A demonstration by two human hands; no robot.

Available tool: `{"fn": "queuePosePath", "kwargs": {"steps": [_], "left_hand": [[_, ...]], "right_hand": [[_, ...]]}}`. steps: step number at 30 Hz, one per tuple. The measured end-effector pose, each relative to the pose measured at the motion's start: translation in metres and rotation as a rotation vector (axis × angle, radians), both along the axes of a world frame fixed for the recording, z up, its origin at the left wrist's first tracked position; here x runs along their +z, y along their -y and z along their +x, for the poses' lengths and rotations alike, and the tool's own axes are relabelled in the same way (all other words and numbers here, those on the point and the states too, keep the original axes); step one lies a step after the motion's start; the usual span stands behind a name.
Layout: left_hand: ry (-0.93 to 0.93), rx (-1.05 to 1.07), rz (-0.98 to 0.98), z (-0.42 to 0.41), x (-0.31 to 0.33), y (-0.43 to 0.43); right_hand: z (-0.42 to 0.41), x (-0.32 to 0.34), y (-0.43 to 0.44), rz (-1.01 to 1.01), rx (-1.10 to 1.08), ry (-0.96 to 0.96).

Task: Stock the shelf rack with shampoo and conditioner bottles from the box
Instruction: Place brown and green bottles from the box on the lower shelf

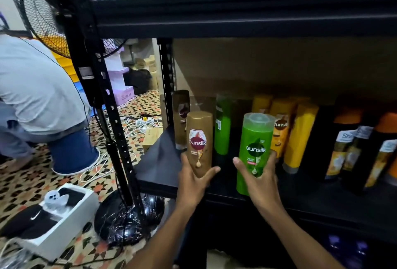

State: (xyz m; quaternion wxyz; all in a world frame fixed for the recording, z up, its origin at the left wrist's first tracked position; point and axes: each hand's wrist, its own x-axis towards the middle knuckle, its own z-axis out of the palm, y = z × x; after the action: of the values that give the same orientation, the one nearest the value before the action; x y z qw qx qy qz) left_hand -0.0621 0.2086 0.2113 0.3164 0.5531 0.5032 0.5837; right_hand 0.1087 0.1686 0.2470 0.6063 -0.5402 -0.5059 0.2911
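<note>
My left hand (194, 180) grips a brown Sunsilk bottle (199, 139) by its lower end, upright at the front left of the black shelf (159, 161). My right hand (261, 179) holds a green Sunsilk bottle (254, 146) upright, just right of the brown one. Behind them stand a darker brown bottle (180, 116), a green bottle (223, 124), several yellow bottles (298, 135) and dark orange-capped bottles (352, 148). The box is not in view.
The shelf above (236, 13) hangs low over the bottles. A black rack post (166, 79) frames the left end. A standing fan (71, 6) with its base (126, 215) is at the left, cables (133, 127) cover the patterned floor, and a person (36, 88) crouches there.
</note>
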Motion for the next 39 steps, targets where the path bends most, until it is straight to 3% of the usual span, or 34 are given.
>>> {"fn": "queuePosePath", "kwargs": {"steps": [11,22,34,39], "left_hand": [[0.041,0.089,-0.052,-0.022,-0.001,-0.021],[-0.005,0.141,-0.053,-0.019,-0.003,-0.03],[-0.144,0.168,-0.017,-0.027,-0.004,-0.031],[-0.139,0.282,-0.079,-0.054,0.007,-0.062]], "right_hand": [[-0.016,-0.012,-0.065,-0.014,0.032,0.037],[-0.031,-0.032,-0.097,-0.075,-0.054,0.201],[-0.036,-0.036,-0.092,-0.207,-0.165,0.661],[-0.034,-0.039,-0.096,-0.218,-0.162,0.715]]}}
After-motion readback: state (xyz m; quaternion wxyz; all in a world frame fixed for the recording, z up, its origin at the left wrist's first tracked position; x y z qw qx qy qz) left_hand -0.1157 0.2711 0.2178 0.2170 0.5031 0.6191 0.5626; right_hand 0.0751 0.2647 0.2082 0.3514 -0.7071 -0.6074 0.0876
